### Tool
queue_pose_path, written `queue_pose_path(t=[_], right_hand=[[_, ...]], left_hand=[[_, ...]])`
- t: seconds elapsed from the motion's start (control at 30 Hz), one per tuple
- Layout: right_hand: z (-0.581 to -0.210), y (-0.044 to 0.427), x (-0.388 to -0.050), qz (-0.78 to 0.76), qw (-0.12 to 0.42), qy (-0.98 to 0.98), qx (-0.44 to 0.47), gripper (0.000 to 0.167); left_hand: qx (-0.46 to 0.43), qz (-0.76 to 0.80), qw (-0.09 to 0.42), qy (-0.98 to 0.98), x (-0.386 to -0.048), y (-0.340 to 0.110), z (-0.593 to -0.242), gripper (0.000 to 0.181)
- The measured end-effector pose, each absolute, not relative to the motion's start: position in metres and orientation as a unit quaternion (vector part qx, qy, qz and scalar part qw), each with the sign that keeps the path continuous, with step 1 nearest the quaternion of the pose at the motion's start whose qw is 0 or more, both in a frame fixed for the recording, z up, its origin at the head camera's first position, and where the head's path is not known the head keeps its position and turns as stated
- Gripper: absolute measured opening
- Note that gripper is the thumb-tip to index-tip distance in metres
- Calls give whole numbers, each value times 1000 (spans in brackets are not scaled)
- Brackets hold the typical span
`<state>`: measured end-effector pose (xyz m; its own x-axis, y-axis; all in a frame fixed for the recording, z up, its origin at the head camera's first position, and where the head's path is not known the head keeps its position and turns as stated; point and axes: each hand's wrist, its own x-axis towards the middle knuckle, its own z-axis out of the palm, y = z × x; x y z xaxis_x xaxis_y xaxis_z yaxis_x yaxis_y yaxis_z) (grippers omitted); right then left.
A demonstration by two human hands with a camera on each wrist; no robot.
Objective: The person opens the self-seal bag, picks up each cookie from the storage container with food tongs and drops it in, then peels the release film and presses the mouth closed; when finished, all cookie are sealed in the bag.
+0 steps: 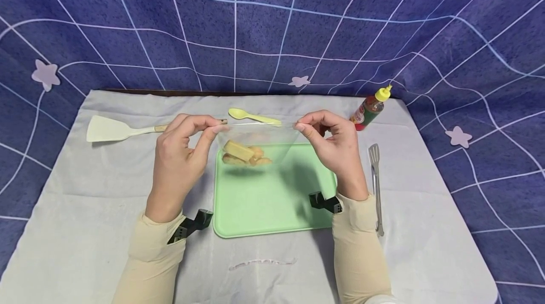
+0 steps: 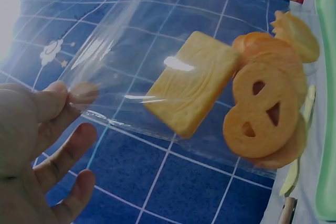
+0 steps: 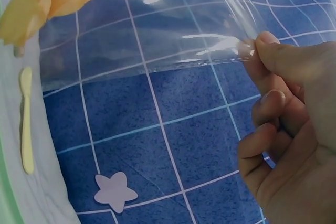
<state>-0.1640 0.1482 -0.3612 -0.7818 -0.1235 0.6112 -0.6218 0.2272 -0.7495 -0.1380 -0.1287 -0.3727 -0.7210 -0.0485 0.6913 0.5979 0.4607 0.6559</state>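
A clear plastic bag hangs above the green tray, its top edge stretched between two hands. My left hand pinches one top corner between thumb and index finger; my right hand pinches the other corner the same way. Low in the bag, in the left wrist view, lie a flat rectangular biscuit, a pretzel-shaped cookie, an orange-tan swirled piece and a yellow ridged piece. In the head view these pieces gather toward the bag's left side.
Behind the bag lies a yellow spoon. A white spatula is at left. A red sauce bottle stands at back right, above metal tongs. A thin clear strip lies in front of the tray.
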Motion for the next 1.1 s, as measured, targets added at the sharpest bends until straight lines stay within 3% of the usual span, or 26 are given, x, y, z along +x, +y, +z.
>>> queue_pose_path(t=[0.43, 0.67, 0.83, 0.93, 1.1], right_hand=[[-375, 139, -166, 577, 213, -735, 285, 16], [-367, 114, -153, 564, 158, -729, 356, 11], [-365, 95, -137, 520, 122, -730, 427, 13], [-365, 87, -123, 489, 90, -729, 470, 16], [-365, 79, -101, 467, 25, -710, 526, 18]], left_hand=[[-156, -500, 301, -797, -120, -154, -362, 16], [-171, -520, 269, -792, -97, -186, -344, 13], [-245, -578, 263, -733, -75, -216, -347, 7], [-311, -633, 228, -671, -61, -232, -354, 11], [-423, -641, 116, -630, -45, -251, -356, 10]])
